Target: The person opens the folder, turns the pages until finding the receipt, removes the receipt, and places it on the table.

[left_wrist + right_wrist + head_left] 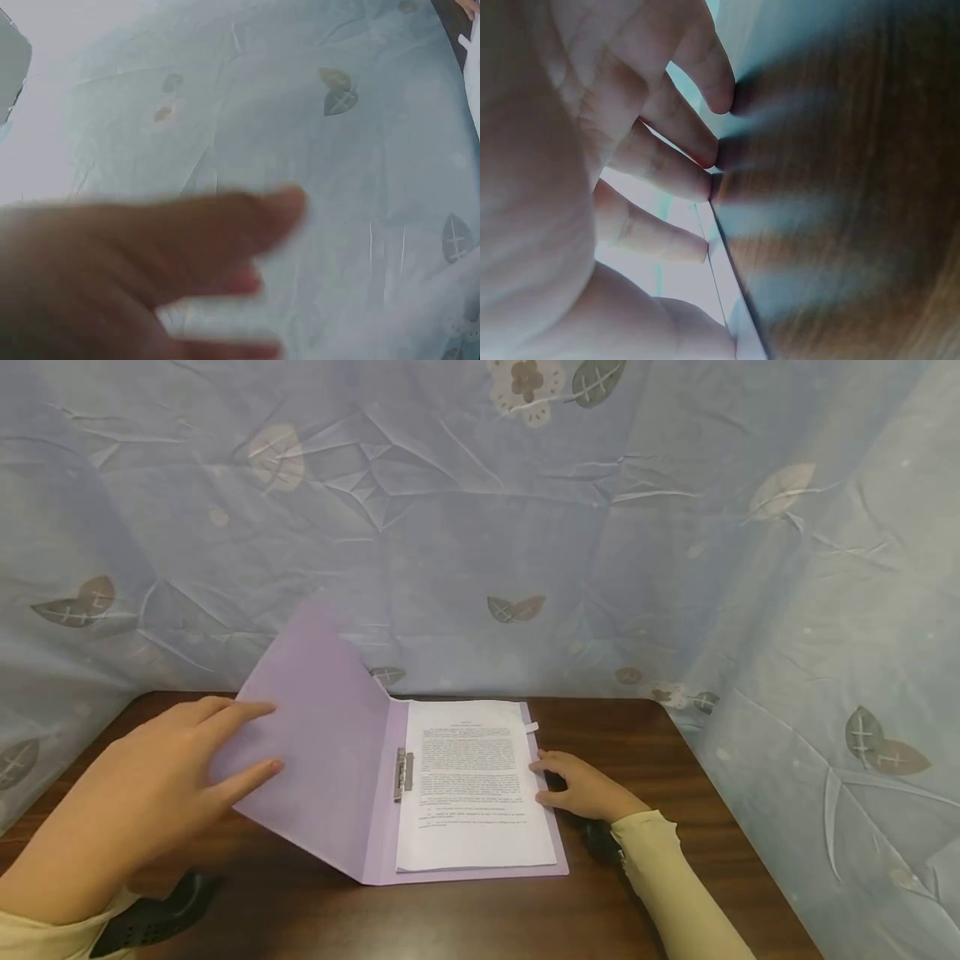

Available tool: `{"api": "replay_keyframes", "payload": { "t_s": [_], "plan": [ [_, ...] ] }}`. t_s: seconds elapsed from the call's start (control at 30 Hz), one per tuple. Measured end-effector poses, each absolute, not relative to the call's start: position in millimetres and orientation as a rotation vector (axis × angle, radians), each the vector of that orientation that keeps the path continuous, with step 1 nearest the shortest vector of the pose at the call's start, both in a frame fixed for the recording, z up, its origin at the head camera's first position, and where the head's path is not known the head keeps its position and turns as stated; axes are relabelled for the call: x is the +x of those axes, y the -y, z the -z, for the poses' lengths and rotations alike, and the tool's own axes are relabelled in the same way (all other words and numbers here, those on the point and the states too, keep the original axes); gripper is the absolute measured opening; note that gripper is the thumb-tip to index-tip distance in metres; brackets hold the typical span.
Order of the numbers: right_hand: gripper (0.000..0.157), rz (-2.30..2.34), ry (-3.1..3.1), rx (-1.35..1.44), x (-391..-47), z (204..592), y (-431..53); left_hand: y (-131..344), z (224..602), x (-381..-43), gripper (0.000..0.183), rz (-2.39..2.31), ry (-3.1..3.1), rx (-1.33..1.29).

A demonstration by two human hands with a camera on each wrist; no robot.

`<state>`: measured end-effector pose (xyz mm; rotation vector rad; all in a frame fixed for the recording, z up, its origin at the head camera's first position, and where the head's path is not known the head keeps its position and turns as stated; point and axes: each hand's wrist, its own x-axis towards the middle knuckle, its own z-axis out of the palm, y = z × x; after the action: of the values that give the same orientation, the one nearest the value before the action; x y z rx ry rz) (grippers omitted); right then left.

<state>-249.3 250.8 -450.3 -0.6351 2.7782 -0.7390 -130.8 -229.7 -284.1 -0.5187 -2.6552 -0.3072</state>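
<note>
A purple folder [382, 814] lies open near the far edge of the counter [618, 727], printed papers [472, 793] inside. The left hand [161, 777], fingers spread, is at its raised cover [318, 727], contact unclear; the right hand [583, 787] rests parted fingers on the folder's right edge.

Place: desk-like paperwork spot, home or office unclear | Surface: dark wood-grain table [615, 727] | Surround: creased blue-grey cloth [450, 543], leaf and flower prints, behind and both sides | Papers: lilac folder [315, 727], printed pages [468, 777] | Left wrist view: washed out; grey patch [13, 60] perhaps beyond the cloth
</note>
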Motion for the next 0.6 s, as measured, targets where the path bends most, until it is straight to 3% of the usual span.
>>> {"api": "replay_keyframes", "payload": {
  "t_s": [0.17,0.6],
  "plan": [
    [0.055,0.739,-2.784,-0.622,-249.9,451.1,-251.8,242.2,305.0,-140.2,0.082,0.209,2.965,-0.36],
    [0.053,0.719,-2.798,-0.66,-248.8,453.8,-251.6,217.0,370.8,-198.5,0.076,0.256,3.186,-0.485]
  ]
}}
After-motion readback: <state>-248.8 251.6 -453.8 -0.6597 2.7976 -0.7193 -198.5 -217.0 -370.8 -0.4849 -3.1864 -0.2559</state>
